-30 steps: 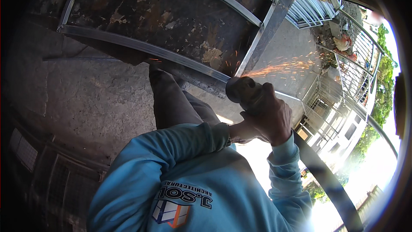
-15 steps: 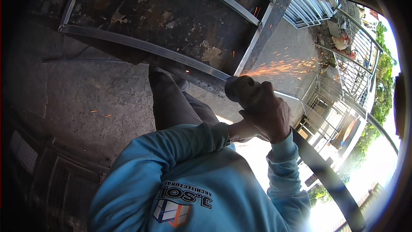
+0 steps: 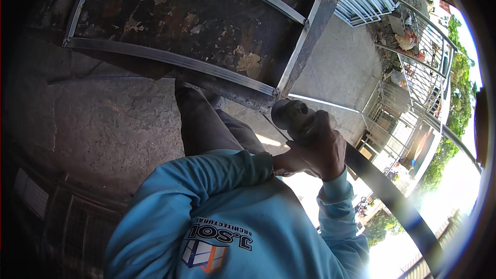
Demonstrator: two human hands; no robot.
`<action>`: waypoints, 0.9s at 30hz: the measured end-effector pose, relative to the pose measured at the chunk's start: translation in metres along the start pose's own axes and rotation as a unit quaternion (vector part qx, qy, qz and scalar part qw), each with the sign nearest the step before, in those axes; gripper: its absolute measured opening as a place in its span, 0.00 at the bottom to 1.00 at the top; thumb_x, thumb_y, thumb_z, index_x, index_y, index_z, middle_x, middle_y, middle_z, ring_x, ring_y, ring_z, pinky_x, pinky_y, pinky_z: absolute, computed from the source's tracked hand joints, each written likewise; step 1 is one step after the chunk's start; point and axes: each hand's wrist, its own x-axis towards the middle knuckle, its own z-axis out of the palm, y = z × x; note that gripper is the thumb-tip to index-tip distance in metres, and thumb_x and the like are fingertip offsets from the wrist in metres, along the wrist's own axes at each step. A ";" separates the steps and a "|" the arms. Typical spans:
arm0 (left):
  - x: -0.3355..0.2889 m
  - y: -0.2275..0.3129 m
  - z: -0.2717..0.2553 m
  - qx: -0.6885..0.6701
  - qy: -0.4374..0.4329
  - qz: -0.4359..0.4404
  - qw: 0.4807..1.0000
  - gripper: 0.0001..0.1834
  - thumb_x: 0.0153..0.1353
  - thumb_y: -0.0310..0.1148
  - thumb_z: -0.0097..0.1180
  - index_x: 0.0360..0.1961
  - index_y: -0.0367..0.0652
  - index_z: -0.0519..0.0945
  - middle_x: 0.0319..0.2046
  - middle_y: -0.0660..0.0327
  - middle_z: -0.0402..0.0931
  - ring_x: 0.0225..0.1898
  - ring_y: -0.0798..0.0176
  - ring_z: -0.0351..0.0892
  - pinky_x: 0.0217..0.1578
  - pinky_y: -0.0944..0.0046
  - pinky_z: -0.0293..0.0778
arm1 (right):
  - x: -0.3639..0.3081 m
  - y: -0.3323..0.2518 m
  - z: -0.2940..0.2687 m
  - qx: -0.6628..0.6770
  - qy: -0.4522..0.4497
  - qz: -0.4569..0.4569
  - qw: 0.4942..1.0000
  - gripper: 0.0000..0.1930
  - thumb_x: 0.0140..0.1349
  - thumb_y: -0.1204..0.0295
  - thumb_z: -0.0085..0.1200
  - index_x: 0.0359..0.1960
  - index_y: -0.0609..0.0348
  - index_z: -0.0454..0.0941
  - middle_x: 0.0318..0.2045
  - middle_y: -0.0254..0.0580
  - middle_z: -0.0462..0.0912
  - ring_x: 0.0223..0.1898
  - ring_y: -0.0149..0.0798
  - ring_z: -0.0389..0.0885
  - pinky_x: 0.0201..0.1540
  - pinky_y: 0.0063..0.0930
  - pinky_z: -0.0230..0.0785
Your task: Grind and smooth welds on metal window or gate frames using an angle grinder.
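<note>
An angle grinder [image 3: 293, 115] is in my hands, its head just off the near right corner of a bare metal frame [image 3: 175, 59]. My right hand [image 3: 326, 147] is wrapped round the grinder's body. Below and partly behind it, my left hand [image 3: 292, 162] is closed on the same tool; most of its fingers are hidden. The frame, of silvery tubing with crossbars, lies on a dark, stained metal worktop [image 3: 191, 26]. No sparks show at the grinder now.
Several pale metal frames [image 3: 364, 1] lean at the upper right, near barred railings [image 3: 429, 46] and a chicken [image 3: 407, 40]. A thin bright bar [image 3: 325, 102] runs beyond the grinder. A dark post [image 3: 392, 204] slants at lower right. The concrete floor [image 3: 119, 119] spreads left of my legs.
The orange sparks that streamed right from the frame's corner have stopped. My hands have drawn the grinder slightly back from that corner. The view has shifted a little.
</note>
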 end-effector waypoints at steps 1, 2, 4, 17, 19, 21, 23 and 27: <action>0.001 -0.002 -0.006 -0.013 -0.006 0.004 1.000 0.31 0.69 0.38 0.58 0.69 0.44 0.60 0.60 0.58 0.70 0.63 0.66 0.70 0.64 0.68 0.66 | 0.002 0.001 0.001 0.001 0.000 0.001 1.000 0.39 0.40 0.55 0.76 0.53 0.53 0.67 0.33 0.54 0.87 0.35 0.60 0.87 0.38 0.51 0.78; 0.002 -0.003 -0.011 -0.025 -0.013 0.009 1.000 0.31 0.70 0.40 0.57 0.69 0.45 0.59 0.61 0.58 0.69 0.63 0.68 0.69 0.65 0.70 0.65 | 0.005 0.001 0.003 0.005 -0.002 -0.008 1.000 0.40 0.40 0.55 0.76 0.53 0.53 0.67 0.33 0.53 0.87 0.35 0.60 0.87 0.37 0.51 0.78; 0.003 -0.006 -0.022 -0.051 -0.025 0.020 0.998 0.31 0.71 0.44 0.55 0.69 0.47 0.59 0.62 0.59 0.68 0.64 0.72 0.67 0.66 0.75 0.61 | 0.008 0.000 0.003 0.010 -0.004 -0.017 1.000 0.40 0.40 0.55 0.76 0.54 0.53 0.67 0.33 0.53 0.87 0.34 0.60 0.87 0.37 0.51 0.78; 0.010 0.002 -0.027 -0.256 -0.166 -0.030 0.952 0.27 0.68 0.27 0.60 0.66 0.39 0.66 0.61 0.58 0.72 0.61 0.60 0.73 0.64 0.57 0.71 | 0.017 -0.015 -0.010 -0.020 -0.028 -0.014 0.999 0.38 0.43 0.57 0.74 0.54 0.51 0.67 0.31 0.52 0.87 0.34 0.61 0.87 0.35 0.52 0.78; 0.010 -0.001 -0.021 -0.496 -0.196 -0.051 0.844 0.28 0.69 0.28 0.59 0.68 0.40 0.64 0.61 0.58 0.71 0.62 0.60 0.72 0.65 0.57 0.70 | 0.017 -0.016 -0.010 -0.016 -0.025 -0.024 0.999 0.38 0.43 0.57 0.74 0.54 0.51 0.67 0.31 0.52 0.87 0.34 0.61 0.87 0.35 0.52 0.78; 0.010 0.001 -0.014 -0.560 -0.258 -0.049 0.786 0.31 0.71 0.35 0.56 0.70 0.43 0.58 0.65 0.57 0.66 0.66 0.63 0.67 0.68 0.63 0.63 | 0.017 -0.019 -0.009 -0.033 -0.032 -0.003 0.999 0.38 0.43 0.57 0.74 0.55 0.51 0.66 0.30 0.52 0.86 0.33 0.60 0.87 0.35 0.52 0.78; 0.008 0.001 -0.015 -0.619 -0.317 -0.051 0.717 0.35 0.72 0.43 0.53 0.73 0.46 0.53 0.68 0.57 0.61 0.70 0.67 0.61 0.72 0.68 0.56 | 0.017 -0.019 -0.010 -0.027 -0.025 -0.008 0.999 0.38 0.43 0.58 0.74 0.55 0.51 0.66 0.31 0.53 0.86 0.33 0.60 0.87 0.35 0.52 0.78; 0.004 0.001 -0.020 -0.005 -0.110 0.032 0.993 0.36 0.70 0.43 0.56 0.72 0.46 0.54 0.68 0.56 0.62 0.70 0.67 0.61 0.72 0.68 0.56 | 0.018 -0.024 -0.014 -0.041 -0.050 0.018 0.998 0.38 0.42 0.58 0.75 0.53 0.52 0.66 0.32 0.53 0.86 0.34 0.60 0.87 0.35 0.53 0.77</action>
